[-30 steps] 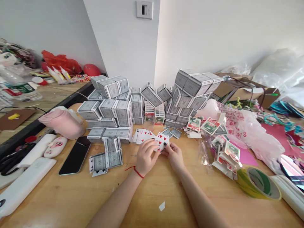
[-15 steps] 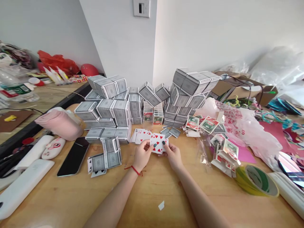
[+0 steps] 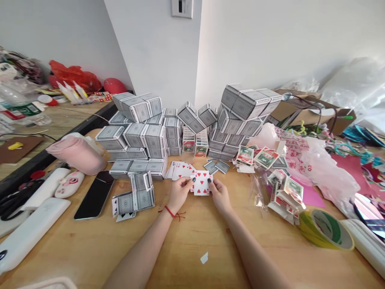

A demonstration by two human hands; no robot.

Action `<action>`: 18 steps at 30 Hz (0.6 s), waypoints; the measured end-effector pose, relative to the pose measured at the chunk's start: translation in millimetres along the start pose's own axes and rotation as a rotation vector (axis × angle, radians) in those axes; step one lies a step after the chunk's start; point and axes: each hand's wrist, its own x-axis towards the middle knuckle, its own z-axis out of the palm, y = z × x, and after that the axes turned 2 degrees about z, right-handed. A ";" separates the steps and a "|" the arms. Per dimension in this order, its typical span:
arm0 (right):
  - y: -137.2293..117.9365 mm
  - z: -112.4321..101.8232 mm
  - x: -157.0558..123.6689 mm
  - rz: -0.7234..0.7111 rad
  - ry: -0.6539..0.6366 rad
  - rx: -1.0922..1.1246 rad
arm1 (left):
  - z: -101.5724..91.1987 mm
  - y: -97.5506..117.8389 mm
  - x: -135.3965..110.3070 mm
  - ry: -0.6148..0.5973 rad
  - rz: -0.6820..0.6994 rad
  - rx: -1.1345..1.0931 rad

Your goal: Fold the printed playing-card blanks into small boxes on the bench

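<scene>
Between my two hands are a few playing cards [image 3: 201, 184], held face up with a five of hearts in front and other cards partly hidden behind it. My left hand [image 3: 181, 192], with a red string at the wrist, pinches their left edge. At the right edge, my right hand [image 3: 220, 192] grips them with the thumb on top. Just beyond lies a fanned group of loose cards [image 3: 180, 170], red hearts showing. Face-down cards [image 3: 221, 166] rest to its right. A folded, interlocked card piece [image 3: 135, 194] lies on the table left of my hands.
Stacked card blocks [image 3: 146, 138] rise at the left and more card blocks [image 3: 240, 106] at the right. A phone [image 3: 94, 196] and pink pouch [image 3: 76, 153] lie left. Opened card boxes [image 3: 287, 194], plastic bags [image 3: 313, 160] and a tape roll [image 3: 326, 228] are on the right.
The held cards have been turned from tilted to upright and squared between my hands. My left thumb has shifted to their upper left. The view has moved slightly.
</scene>
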 end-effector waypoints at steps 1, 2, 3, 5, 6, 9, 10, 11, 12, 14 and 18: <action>-1.0 0.3 -0.2 0.006 -0.002 0.003 | 0.1 -0.9 0.1 -0.003 -0.003 -0.004; -1.9 0.7 -0.5 0.009 -0.007 0.009 | 0.3 -1.8 0.2 -0.007 -0.006 -0.006; -2.6 1.1 -0.7 0.012 -0.017 0.016 | 0.5 -2.4 0.2 -0.011 -0.008 -0.006; -3.2 1.7 -0.9 0.019 -0.042 0.034 | 0.7 -3.0 0.1 -0.017 -0.010 0.001; -2.9 1.8 -0.8 0.023 -0.053 0.042 | 0.7 -3.0 0.0 -0.018 -0.008 0.008; -0.8 1.5 -0.2 0.027 -0.064 0.045 | 0.4 -2.5 -0.3 -0.019 0.001 0.030; -0.2 1.2 0.0 0.024 -0.064 0.042 | 0.2 -2.4 -0.3 -0.020 0.004 0.034; 0.3 1.0 0.2 0.020 -0.065 0.040 | 0.1 -2.4 -0.3 -0.025 0.008 0.035; 0.5 0.8 0.3 0.018 -0.068 0.042 | 0.0 -2.6 -0.3 -0.029 0.011 0.036; 0.4 0.6 0.4 0.025 -0.077 0.056 | -0.2 -2.9 -0.2 -0.036 0.014 0.039; -0.9 0.1 0.4 0.062 -0.085 0.089 | -0.7 -2.8 -0.3 -0.043 0.024 0.044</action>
